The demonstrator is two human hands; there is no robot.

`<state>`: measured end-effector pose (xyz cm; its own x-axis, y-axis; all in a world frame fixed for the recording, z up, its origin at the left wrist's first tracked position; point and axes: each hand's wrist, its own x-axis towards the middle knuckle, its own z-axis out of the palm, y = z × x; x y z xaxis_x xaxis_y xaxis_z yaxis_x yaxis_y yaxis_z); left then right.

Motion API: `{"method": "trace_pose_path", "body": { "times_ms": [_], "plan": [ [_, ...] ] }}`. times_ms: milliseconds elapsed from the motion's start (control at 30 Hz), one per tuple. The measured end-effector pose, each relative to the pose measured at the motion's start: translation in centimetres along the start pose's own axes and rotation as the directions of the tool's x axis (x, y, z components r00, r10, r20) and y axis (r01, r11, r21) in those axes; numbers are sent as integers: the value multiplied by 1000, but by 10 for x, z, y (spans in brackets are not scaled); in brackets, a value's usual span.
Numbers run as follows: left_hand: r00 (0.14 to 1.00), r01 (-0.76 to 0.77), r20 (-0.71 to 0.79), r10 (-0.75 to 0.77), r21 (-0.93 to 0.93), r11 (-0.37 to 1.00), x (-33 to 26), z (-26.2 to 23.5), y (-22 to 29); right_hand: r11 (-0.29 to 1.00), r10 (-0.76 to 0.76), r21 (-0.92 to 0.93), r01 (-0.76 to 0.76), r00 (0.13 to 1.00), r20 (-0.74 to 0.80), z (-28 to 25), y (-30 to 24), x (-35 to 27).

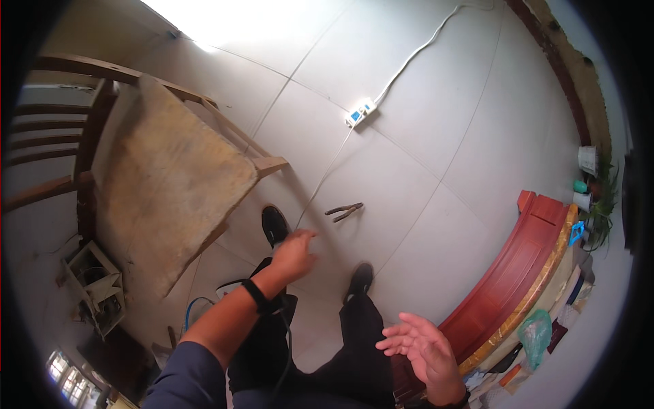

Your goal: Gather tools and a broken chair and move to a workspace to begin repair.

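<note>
My left hand [294,258] is in the air above my left shoe [274,225], with fingers loosely stretched and nothing seen in them. A black band [255,296] circles that wrist. On the right, my right hand [424,347] is raised palm-up above the floor, fingers apart, holding nothing. Pliers [345,211] with dark handles lie on the tiles ahead of my feet, apart from both hands. Farther off rests a white power strip [361,112] with something plugged in. Its thin cord [332,165] runs back toward my left foot, where my left hand hides its end.
A wooden chair [170,170] with a worn seat stands at left. Low behind it is an open-framed box [95,286]. Along the right side is a red wooden bed frame [511,259] with a green plastic bag [535,337] on it. Potted plants [599,211] line the right wall.
</note>
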<state>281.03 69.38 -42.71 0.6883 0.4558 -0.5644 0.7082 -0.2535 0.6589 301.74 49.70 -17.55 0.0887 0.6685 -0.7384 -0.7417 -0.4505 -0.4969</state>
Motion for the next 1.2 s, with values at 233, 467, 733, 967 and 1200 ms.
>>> {"method": "trace_pose_path", "body": {
  "times_ms": [233, 467, 733, 967, 1200],
  "plan": [
    [961, 213, -152, -232, -134, 968, -102, -139, 36, 995, -88, -28, 92, 989, 122, 61, -70, -30],
    [775, 279, -422, -470, -438, 854, -190, -256, -5, 972, -124, -178, 152, 979, 161, 144, -140, -35],
    [434, -240, -747, -504, -635, 735, -234, -464, -9, 941, -194, -231, 246, 955, 224, 221, -187, -31],
    [209, -481, -751, -626, -637, 603, -221, -573, 4, 915, -243, -272, 299, 944, 222, 266, -203, -30],
    [153, -509, -749, -645, -619, 598, -207, -591, -18, 916, -254, -278, 290, 954, 159, 260, -200, -16]
  ]
}}
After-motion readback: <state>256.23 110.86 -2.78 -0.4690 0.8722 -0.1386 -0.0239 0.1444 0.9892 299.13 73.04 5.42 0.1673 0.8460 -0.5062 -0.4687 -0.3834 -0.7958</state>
